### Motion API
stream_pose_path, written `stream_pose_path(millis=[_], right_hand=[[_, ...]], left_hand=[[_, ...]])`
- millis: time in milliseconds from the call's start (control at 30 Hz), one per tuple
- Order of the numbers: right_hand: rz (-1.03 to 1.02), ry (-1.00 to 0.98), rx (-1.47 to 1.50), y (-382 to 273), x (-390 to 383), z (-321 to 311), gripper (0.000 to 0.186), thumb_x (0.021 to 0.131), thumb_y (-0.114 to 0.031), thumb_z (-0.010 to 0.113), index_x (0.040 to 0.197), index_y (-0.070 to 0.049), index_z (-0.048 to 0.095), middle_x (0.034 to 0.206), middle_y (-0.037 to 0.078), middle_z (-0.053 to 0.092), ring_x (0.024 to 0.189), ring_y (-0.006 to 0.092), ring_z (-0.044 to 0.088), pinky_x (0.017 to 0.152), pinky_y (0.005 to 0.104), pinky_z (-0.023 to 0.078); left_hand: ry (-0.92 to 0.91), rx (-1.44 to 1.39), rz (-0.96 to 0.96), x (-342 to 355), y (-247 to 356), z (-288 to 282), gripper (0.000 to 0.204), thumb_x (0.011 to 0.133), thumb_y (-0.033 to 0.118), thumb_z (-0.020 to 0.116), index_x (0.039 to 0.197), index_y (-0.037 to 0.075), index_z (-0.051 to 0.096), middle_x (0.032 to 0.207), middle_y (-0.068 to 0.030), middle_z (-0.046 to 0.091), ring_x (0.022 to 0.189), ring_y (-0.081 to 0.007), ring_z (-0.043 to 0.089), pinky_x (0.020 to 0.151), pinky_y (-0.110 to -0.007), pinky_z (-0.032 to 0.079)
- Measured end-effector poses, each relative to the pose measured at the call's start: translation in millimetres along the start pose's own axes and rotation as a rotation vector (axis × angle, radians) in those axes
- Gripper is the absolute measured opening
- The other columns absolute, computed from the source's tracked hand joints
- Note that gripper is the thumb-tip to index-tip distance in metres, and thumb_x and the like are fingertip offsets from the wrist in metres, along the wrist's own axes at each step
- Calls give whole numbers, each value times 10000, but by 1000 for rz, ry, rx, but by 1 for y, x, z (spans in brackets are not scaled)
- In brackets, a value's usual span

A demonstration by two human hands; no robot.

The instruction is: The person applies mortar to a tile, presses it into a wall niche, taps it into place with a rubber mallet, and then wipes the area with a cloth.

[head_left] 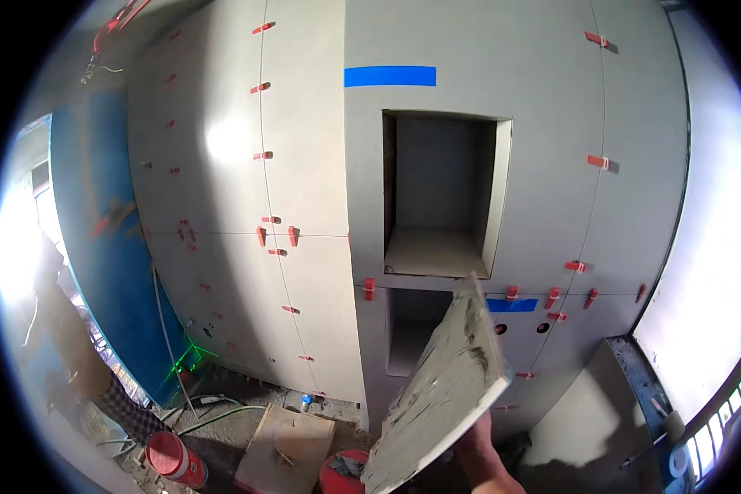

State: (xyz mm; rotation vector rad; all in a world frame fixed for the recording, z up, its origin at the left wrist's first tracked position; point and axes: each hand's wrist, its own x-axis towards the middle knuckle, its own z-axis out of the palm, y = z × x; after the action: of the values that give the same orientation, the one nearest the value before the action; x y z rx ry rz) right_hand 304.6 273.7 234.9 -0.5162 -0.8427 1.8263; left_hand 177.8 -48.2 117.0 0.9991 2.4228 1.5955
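My right hand (474,451) comes up from the lower edge, closed on a thin tile slab (436,387) from its right side. The slab is tilted, its face spread with grey, ridged mortar. Most of my fingers are hidden behind the slab. Its upper tip reaches the bottom edge of the upper wall niche (436,251), a square recess lined with pale panels. Partly behind the slab is a lower niche (407,329). My left hand does not show.
Red levelling wedges (293,236) line the joints of the large grey wall tiles (305,165). Blue tape (389,76) sticks above the niche. On the floor stand a red bucket (173,461), a board (284,449) and another red bucket (342,476). A ledge (638,375) juts out at right.
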Motion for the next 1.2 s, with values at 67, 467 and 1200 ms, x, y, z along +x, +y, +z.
stream_pose_path(millis=[67, 467, 1200], right_hand=[[-124, 50, 63, -12, 6, 5, 387, 791, -13, 658, 1164, 37, 565, 1039, 108, 655, 908, 231, 652, 801, 371, 542], [-228, 145, 43, -55, 5, -4, 371, 788, -14, 660, 1147, 39, 580, 1029, 106, 660, 896, 225, 653, 802, 364, 537], [-329, -11, 100, -90, 151, 71, 342, 783, -15, 664, 1115, 43, 606, 1010, 101, 669, 874, 213, 655, 804, 351, 527]], left_hand=[[-41, 217, 26, 19, 45, -5, 198, 824, 202, 714, 832, 9, 669, 758, -182, 625, 730, -332, 625, 660, -406, 485], [-210, -37, 377, 100, 121, 47, 294, 732, 267, 796, 841, 40, 646, 871, -154, 641, 830, -369, 614, 710, -421, 504], [-145, 23, 262, 246, 157, 109, 248, 743, 188, 772, 876, -10, 705, 835, -150, 696, 807, -284, 675, 738, -365, 502]])
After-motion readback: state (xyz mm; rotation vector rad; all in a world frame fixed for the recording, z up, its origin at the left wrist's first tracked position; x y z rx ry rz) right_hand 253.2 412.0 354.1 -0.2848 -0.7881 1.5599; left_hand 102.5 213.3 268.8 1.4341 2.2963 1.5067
